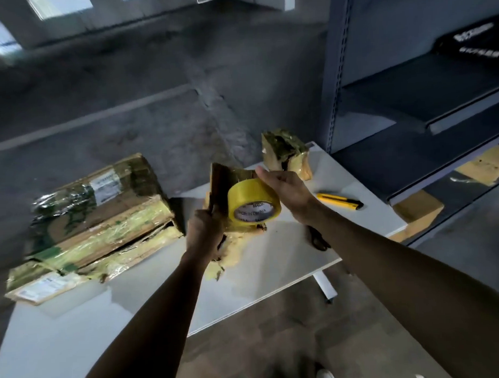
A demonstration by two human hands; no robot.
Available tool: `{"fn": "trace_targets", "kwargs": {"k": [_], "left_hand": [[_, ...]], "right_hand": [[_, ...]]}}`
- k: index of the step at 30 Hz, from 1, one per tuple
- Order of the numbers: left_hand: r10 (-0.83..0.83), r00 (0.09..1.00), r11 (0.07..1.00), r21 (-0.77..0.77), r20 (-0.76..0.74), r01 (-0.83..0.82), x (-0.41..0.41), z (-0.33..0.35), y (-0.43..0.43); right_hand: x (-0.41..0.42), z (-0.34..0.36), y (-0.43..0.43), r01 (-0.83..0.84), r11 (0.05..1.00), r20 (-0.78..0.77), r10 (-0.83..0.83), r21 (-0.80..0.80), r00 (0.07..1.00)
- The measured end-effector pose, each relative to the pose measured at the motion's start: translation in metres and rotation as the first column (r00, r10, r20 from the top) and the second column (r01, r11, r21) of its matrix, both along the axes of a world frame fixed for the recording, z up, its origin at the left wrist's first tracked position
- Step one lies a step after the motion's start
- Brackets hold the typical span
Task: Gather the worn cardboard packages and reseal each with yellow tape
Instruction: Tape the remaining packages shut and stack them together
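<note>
Left hand (203, 228) clamped on package (222, 182) edge; right hand (285, 190) grips tape (253, 201) against it; knife (339, 201) right of right hand, on table (273, 261)

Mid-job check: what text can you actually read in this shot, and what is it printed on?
"MADE IN CHINA": inner core of the yellow tape roll, repeated.
Shipping label on the large cardboard package: too blurred.
Paper label on the flat package beneath it: too blurred.
White lettering on the black item on the shelf: too blurred.
</note>
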State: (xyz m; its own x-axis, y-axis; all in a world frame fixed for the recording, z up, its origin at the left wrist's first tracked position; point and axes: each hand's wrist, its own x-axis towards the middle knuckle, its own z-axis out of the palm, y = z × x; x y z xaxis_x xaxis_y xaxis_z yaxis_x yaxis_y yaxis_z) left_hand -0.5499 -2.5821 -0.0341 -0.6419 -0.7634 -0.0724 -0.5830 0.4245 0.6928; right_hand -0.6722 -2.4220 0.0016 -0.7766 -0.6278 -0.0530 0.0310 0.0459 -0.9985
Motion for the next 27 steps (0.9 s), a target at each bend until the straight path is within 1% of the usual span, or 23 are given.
{"fn": "trace_targets", "kwargs": {"k": [2,5,8,10,12,15,17,19,21,23,24,25,27], "left_hand": [[0.099,0.992,0.986,0.145,-0.074,-0.088,0.002,0.0,-0.005],[0.171,0.981,0.947,0.292,-0.093,-0.137,0.014,-0.004,-0.007],[0.205,0.978,0.916,0.36,-0.043,-0.177,0.03,-0.01,-0.01],[0.213,0.976,0.906,0.381,-0.04,-0.182,0.037,-0.015,-0.011],[0.22,0.974,0.906,0.379,-0.046,-0.187,0.043,-0.014,-0.011],[0.261,0.965,0.898,0.37,-0.011,-0.238,0.051,-0.011,-0.019],[0.296,0.955,0.884,0.377,0.003,-0.275,0.057,-0.007,-0.027],[0.279,0.96,0.892,0.367,0.01,-0.263,0.057,-0.006,-0.031],[0.248,0.969,0.907,0.349,0.012,-0.236,0.056,-0.007,-0.03],[0.218,0.976,0.919,0.332,0.019,-0.212,0.056,-0.008,-0.028],[0.197,0.98,0.935,0.296,0.035,-0.198,0.058,-0.009,-0.028],[0.172,0.984,0.956,0.233,0.056,-0.18,0.059,-0.009,-0.028],[0.114,0.99,0.991,0.057,0.081,-0.119,0.06,-0.008,-0.024]], "right_hand": [[-0.003,0.007,-0.014,-0.047,0.999,0.044,0.047,-0.007,0.998],[0.009,0.011,-0.033,-0.096,0.995,0.091,0.094,0.021,0.991],[0.024,0.007,-0.049,-0.043,0.995,0.058,0.038,0.094,0.998],[0.032,0.01,-0.056,-0.017,0.995,0.009,0.016,0.098,1.0],[0.035,0.014,-0.06,-0.03,0.992,-0.066,0.039,0.124,0.997],[0.034,0.042,-0.047,0.003,0.991,-0.175,0.021,0.134,0.984],[0.025,0.052,-0.037,0.034,0.976,-0.321,0.037,0.213,0.946],[0.018,0.052,-0.031,0.054,0.956,-0.405,0.071,0.288,0.911],[0.012,0.04,-0.027,0.061,0.926,-0.376,0.09,0.373,0.922],[0.01,0.03,-0.022,0.078,0.906,-0.364,0.088,0.416,0.927],[0.009,0.025,-0.017,0.068,0.896,-0.35,0.101,0.439,0.931],[0.011,0.021,-0.013,0.066,0.882,-0.328,0.104,0.467,0.939],[0.013,0.016,-0.006,0.084,0.869,-0.298,0.075,0.488,0.952]]}}
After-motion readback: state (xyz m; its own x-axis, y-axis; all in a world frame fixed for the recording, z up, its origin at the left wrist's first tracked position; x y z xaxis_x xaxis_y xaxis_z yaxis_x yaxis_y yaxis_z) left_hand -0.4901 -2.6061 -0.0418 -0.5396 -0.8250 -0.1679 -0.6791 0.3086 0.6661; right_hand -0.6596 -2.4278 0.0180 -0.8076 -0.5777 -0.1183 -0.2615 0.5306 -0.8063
